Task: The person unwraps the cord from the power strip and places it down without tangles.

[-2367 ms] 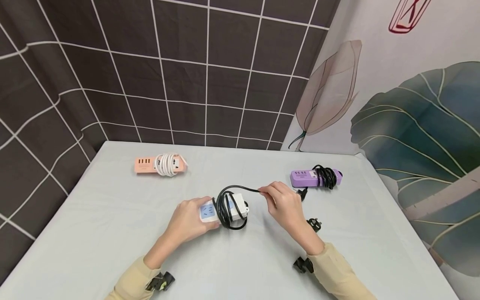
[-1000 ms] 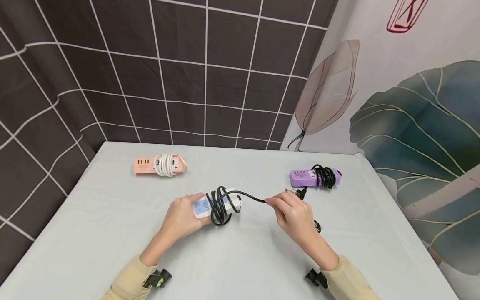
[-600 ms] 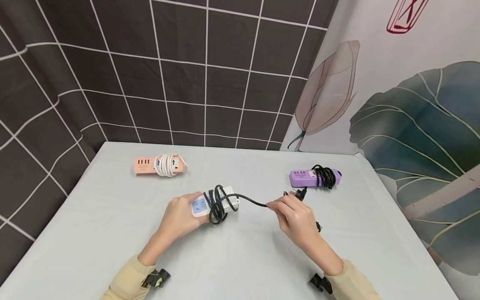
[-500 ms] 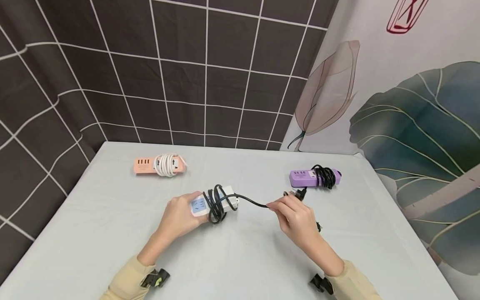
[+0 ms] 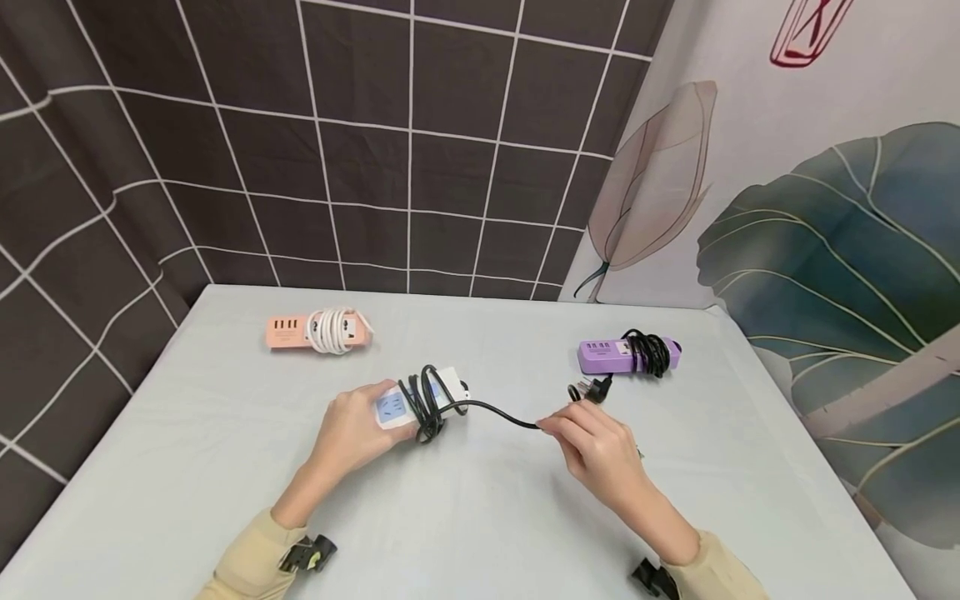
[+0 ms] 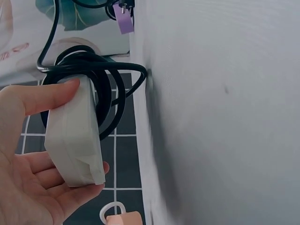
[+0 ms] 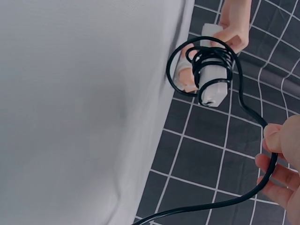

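My left hand (image 5: pixel 352 429) grips one end of a white power strip (image 5: pixel 391 407) with blue socket panels, held tilted above the table. In the left wrist view, thumb and fingers close on opposite sides of the strip's white casing (image 6: pixel 72 133). Loose loops of black cord (image 5: pixel 417 408) wrap around its far half. Toward the right, a free length of this cord bows slightly down to my right hand (image 5: pixel 596 450), whose thumb and fingers pinch it. The right wrist view shows the cord (image 7: pixel 229 202) continuing past the fingers toward the bottom edge.
An orange power strip (image 5: pixel 286 332) wrapped in white cord lies at the back left. At the back right is a purple power strip (image 5: pixel 596 358) wound with black cord, its black plug (image 5: pixel 598 389) just in front. Dark grid-patterned cloth (image 5: pixel 360 167) hangs behind the table (image 5: pixel 465 517).
The white strip and left hand have shifted left and slightly up. My right hand has moved right and down, lengthening the free cord between the hands, which has come around in front of the strip.
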The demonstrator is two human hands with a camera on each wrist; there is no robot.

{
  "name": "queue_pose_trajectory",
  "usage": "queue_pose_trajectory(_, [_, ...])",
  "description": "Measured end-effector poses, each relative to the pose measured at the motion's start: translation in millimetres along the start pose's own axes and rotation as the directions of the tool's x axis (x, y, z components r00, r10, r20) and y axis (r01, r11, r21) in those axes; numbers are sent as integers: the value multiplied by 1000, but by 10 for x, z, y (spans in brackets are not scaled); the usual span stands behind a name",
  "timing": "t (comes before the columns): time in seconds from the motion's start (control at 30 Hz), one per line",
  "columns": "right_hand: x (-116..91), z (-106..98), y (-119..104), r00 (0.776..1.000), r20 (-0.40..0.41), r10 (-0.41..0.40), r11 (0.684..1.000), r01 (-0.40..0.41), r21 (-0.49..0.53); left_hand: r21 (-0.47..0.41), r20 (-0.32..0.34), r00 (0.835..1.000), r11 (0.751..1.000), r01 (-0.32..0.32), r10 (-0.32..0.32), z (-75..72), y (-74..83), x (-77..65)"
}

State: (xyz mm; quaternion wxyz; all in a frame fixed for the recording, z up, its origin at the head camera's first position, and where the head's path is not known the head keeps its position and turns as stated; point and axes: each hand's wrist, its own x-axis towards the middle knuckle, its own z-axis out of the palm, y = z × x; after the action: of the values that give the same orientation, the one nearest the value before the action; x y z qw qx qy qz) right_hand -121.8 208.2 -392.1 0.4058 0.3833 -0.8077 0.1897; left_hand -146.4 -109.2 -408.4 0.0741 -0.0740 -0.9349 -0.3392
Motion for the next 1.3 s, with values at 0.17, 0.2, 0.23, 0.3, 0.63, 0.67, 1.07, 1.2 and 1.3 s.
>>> queue_pose_trajectory(0.17, [-10,-16,-5,1000,12,-19,1000,19,-10,0,-7,1000,1000,6,-6,-15,-23,15])
queue_pose_trajectory(0.2, [-13,-16,-5,1000,15,-20,1000,20,-10,3,-13,1000,1000,3,-3,-21,-26,18])
queue_pose_trajectory(0.23, [-16,-15,-4,1000,19,-21,1000,21,-11,4,-18,1000,1000,1,-1,-27,-28,22])
queue_pose_trajectory(0.3, [-22,-14,-2,999,28,-20,1000,21,-14,6,-28,1000,1000,-2,2,-41,-27,26])
queue_pose_trajectory(0.63, [-72,-4,32,997,76,-31,999,34,-33,15,-73,997,1000,-17,18,-121,-35,50])
queue_pose_trajectory(0.67, [-78,-4,36,996,87,-27,999,30,-35,11,-77,997,1000,-17,18,-124,-39,52])
queue_pose_trajectory(1.07, [-150,29,77,981,190,40,997,-25,-78,5,-97,995,1000,-10,10,-184,-43,58])
queue_pose_trajectory(1.2, [-160,64,97,980,193,51,994,-30,-107,2,-93,996,1000,3,-3,-200,-37,58])
queue_pose_trajectory(1.3, [-170,93,122,980,190,53,992,-30,-122,5,-86,996,1000,15,-14,-209,-29,56])
